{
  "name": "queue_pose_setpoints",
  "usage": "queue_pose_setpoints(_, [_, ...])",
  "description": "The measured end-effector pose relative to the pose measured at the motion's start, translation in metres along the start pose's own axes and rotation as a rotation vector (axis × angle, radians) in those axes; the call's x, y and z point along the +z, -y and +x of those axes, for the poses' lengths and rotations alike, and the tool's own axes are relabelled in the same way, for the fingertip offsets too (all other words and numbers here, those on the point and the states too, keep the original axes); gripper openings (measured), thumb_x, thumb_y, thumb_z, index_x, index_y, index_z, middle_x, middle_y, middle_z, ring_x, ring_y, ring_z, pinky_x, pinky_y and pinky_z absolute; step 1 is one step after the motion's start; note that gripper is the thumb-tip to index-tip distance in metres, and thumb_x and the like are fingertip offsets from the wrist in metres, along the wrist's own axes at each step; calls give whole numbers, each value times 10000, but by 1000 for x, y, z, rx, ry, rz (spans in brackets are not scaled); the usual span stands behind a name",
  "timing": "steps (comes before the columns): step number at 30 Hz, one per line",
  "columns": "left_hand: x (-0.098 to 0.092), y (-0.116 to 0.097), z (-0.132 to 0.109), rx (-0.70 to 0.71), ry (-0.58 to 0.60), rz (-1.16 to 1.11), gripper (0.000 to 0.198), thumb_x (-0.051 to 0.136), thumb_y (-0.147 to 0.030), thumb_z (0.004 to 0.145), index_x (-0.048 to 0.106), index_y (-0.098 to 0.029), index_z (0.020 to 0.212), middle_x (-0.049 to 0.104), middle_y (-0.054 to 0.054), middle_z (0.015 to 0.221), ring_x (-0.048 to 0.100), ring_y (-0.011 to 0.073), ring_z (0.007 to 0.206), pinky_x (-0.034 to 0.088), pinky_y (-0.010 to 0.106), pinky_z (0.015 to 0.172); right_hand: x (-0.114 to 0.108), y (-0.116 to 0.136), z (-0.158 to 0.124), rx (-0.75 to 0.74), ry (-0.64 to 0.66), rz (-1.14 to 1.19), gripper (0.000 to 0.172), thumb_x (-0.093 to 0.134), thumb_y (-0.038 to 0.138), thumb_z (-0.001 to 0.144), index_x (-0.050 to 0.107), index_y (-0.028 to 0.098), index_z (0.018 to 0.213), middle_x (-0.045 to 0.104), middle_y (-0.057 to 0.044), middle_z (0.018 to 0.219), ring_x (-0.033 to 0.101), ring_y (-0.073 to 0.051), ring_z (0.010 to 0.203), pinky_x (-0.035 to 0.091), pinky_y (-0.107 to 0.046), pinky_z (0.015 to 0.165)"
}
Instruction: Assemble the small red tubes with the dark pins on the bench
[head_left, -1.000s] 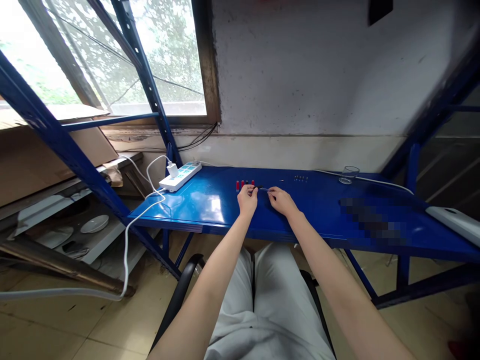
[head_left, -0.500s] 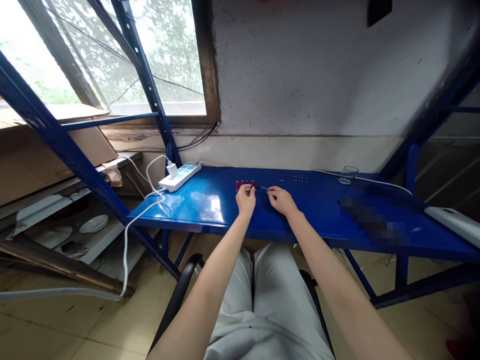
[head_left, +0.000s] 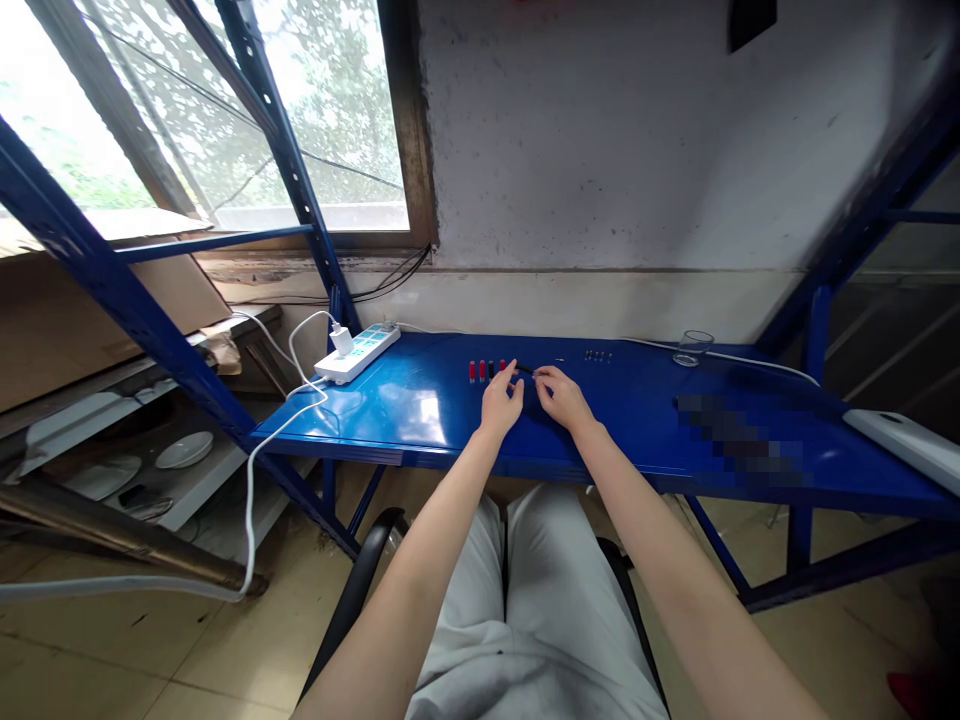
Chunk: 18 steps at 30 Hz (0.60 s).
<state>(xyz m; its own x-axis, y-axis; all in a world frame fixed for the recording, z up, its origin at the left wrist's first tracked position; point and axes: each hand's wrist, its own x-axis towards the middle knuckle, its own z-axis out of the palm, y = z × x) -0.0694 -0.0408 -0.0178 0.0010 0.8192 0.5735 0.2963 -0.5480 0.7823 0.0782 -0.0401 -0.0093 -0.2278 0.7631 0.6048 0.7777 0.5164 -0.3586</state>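
Note:
A short, thin black piece [head_left: 526,370] spans the gap between my hands, its exact kind too small to make out. My right hand [head_left: 564,400] pinches its right end between thumb and fingers. Close to the other end is my left hand [head_left: 501,405], its fingers apart and the index finger stretched out; whether a fingertip touches the piece is unclear. Just beyond the left hand, small red cylinders [head_left: 481,371] and a black cylinder [head_left: 491,370] stand in a row on the blue table [head_left: 375,415]. My left fingers partly cover the row's right end.
Several tiny metal pieces [head_left: 598,356] lie at the back of the table, with a small thin bit [head_left: 559,360] left of them. A drinking glass [head_left: 693,348] stands farther right. At the left is a white power strip [head_left: 360,355] with a plugged-in cable [head_left: 251,500].
My left fingers have opened from their pinch on the black piece. It now sits nearer my right hand, which keeps its hold. The view has shifted slightly.

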Motion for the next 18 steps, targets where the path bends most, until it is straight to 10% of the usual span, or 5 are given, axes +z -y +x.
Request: queue_pose_setpoints(18, [2, 2, 3, -18, -31, -62, 184, 571, -267, 781, 656, -178, 918, 668, 60, 816, 625, 143, 723, 506, 288, 711, 6, -3, -2, 22, -90, 121, 222, 421, 201, 752, 434, 195, 974, 519, -104, 1030, 556, -191, 936, 460, -308, 765])
